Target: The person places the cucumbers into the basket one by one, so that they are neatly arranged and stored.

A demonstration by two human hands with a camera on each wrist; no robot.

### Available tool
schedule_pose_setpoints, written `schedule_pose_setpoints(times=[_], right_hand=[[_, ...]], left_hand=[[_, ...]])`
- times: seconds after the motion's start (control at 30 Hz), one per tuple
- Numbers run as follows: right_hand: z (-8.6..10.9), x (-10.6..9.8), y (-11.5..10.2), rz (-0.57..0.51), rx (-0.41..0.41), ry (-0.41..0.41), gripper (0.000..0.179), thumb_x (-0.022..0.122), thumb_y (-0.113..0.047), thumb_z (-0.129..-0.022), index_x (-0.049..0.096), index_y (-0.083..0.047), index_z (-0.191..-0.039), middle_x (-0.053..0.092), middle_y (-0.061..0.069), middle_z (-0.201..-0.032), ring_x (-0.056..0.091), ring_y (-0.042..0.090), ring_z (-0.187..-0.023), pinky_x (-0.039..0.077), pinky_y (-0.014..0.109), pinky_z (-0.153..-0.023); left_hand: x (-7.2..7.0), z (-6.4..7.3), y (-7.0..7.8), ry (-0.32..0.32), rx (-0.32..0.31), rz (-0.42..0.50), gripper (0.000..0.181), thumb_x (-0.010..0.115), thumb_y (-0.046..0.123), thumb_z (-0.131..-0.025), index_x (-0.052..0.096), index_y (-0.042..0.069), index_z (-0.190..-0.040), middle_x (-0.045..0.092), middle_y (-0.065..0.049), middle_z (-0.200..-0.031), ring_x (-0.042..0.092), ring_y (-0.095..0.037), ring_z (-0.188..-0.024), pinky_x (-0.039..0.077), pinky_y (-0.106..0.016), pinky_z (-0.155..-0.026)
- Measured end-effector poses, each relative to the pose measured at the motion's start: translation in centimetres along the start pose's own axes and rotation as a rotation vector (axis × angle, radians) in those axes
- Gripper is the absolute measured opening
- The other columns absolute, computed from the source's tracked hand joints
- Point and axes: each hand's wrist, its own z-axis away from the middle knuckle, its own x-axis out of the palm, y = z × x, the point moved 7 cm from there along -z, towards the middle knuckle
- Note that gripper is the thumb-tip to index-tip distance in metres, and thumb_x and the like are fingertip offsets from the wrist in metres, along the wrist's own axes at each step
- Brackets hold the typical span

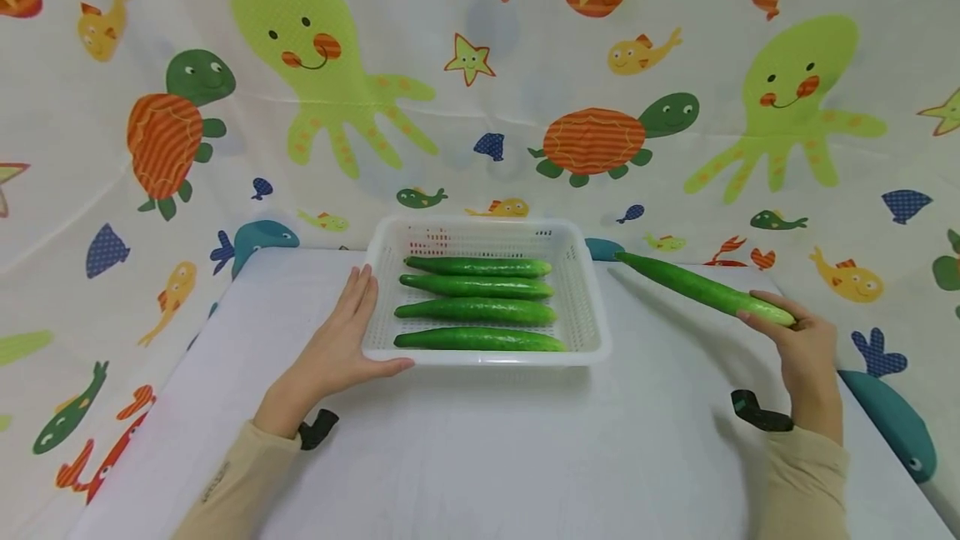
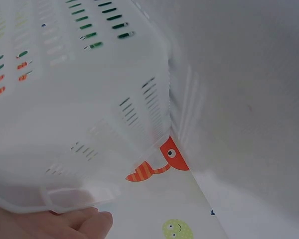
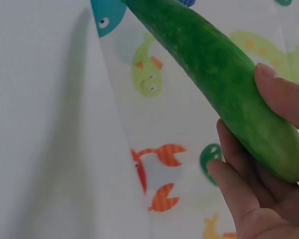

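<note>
A white plastic basket [image 1: 592, 340] with slotted walls holds several green cucumbers [image 1: 476, 312], lying side by side in a stack of rows across it. My left hand [image 1: 347, 340] rests against its left side, fingers straight along the wall and thumb stretched along the front rim. In the left wrist view, fingertips [image 2: 97, 224] show right at the basket's rim. Off to the right, my right hand [image 1: 806, 344] grips another cucumber [image 1: 690, 283] by its paler end, thumb on one side and fingers on the other. Its dark tip points up and left, toward the basket, above the white table.
The white table [image 1: 480, 457] stretches out in front of the basket. Behind it hangs a white cloth [image 1: 450, 182] printed with sea animals, which also drapes down at both sides. A dark camera strap [image 1: 761, 413] sits on each wrist.
</note>
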Motion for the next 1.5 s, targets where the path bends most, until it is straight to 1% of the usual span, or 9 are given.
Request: schedule_pose_setpoints(times=[0.2, 0.37, 0.5, 0.67, 0.87, 1.03, 1.17, 1.4, 1.5], right_hand=[[1.2, 0.6, -3.4, -0.109, -0.105, 0.063, 0.049, 0.082, -0.002, -0.079, 0.069, -0.006, -0.126, 0.057, -0.005, -0.117, 0.049, 0.011, -0.102, 0.049, 0.008, -0.076], [1.5, 2.4, -6.6, -0.161, -0.197, 0.083, 0.049, 0.083, 0.001, -0.077, 0.07, -0.003, -0.124, 0.06, 0.002, -0.12, 0.054, 0.014, -0.105, 0.051, 0.012, -0.08], [1.8, 4.6, -9.5, -0.242, -0.321, 0.013, 0.049, 0.081, 0.011, -0.074, 0.068, 0.005, -0.121, 0.064, 0.011, -0.119, 0.058, 0.02, -0.105, 0.053, 0.017, -0.083], [2.4, 7.9, -12.6, -0.315, -0.462, -0.117, 0.046, 0.074, 0.02, -0.075, 0.062, 0.017, -0.12, 0.065, 0.019, -0.117, 0.06, 0.026, -0.102, 0.055, 0.022, -0.084], [2.8, 12.1, -14.9, -0.348, -0.539, -0.265, 0.042, 0.07, 0.024, -0.076, 0.061, 0.021, -0.117, 0.068, 0.021, -0.113, 0.059, 0.029, -0.099, 0.056, 0.024, -0.08], [3.4, 15.6, -15.4, -0.328, -0.537, -0.39, 0.04, 0.069, 0.022, -0.079, 0.061, 0.019, -0.118, 0.069, 0.018, -0.112, 0.059, 0.028, -0.1, 0.055, 0.025, -0.081], [3.9, 18.2, -14.8, -0.261, -0.52, -0.468, 0.038, 0.07, 0.017, -0.081, 0.064, 0.014, -0.119, 0.068, 0.015, -0.115, 0.059, 0.026, -0.1, 0.054, 0.025, -0.083], [5.0, 22.1, -11.3, -0.174, -0.434, -0.593, 0.039, 0.073, 0.012, -0.082, 0.068, 0.005, -0.12, 0.066, 0.013, -0.118, 0.064, 0.022, -0.098, 0.056, 0.027, -0.082], [5.5, 23.4, -9.5, -0.103, -0.386, -0.617, 0.041, 0.076, 0.006, -0.082, 0.068, 0.002, -0.121, 0.064, 0.013, -0.122, 0.065, 0.02, -0.097, 0.056, 0.028, -0.081]], left_hand=[[0.3, -0.1, -0.1, 0.0, 0.006, -0.006, 0.132, 0.081, 0.063, -0.069, 0.008, -0.004, -0.156, -0.002, -0.016, -0.166, -0.007, -0.03, -0.152, 0.024, -0.062, -0.113], [0.2, -0.1, 0.0, -0.001, 0.001, -0.009, 0.134, 0.081, 0.066, -0.068, 0.008, -0.003, -0.157, -0.003, -0.014, -0.166, -0.007, -0.029, -0.152, 0.024, -0.062, -0.113], [0.0, -0.1, 0.0, 0.0, 0.003, -0.008, 0.134, 0.081, 0.065, -0.068, 0.008, -0.003, -0.157, -0.003, -0.014, -0.166, -0.007, -0.03, -0.152, 0.024, -0.062, -0.113], [0.0, -0.1, 0.0, 0.004, 0.007, -0.008, 0.133, 0.081, 0.065, -0.068, 0.007, -0.003, -0.157, -0.003, -0.014, -0.166, -0.007, -0.029, -0.152, 0.024, -0.062, -0.113], [0.0, -0.1, -0.1, -0.001, 0.003, -0.009, 0.133, 0.08, 0.065, -0.069, 0.007, -0.003, -0.157, -0.004, -0.014, -0.166, -0.008, -0.029, -0.152, 0.023, -0.062, -0.113], [-0.1, 0.0, 0.0, -0.002, 0.005, -0.002, 0.133, 0.081, 0.065, -0.069, 0.007, -0.003, -0.156, -0.003, -0.015, -0.166, -0.008, -0.029, -0.152, 0.023, -0.062, -0.113], [-0.1, 0.0, 0.1, 0.001, 0.007, -0.001, 0.133, 0.081, 0.064, -0.069, 0.007, -0.003, -0.157, -0.003, -0.016, -0.166, -0.007, -0.03, -0.152, 0.024, -0.063, -0.112], [0.0, 0.0, 0.1, 0.003, 0.01, -0.003, 0.133, 0.08, 0.065, -0.069, 0.007, -0.002, -0.157, -0.002, -0.016, -0.166, -0.008, -0.029, -0.152, 0.024, -0.063, -0.112], [0.0, -0.1, 0.0, 0.0, 0.009, -0.002, 0.133, 0.08, 0.066, -0.069, 0.006, -0.002, -0.157, -0.003, -0.016, -0.166, -0.008, -0.029, -0.152, 0.024, -0.063, -0.112]])
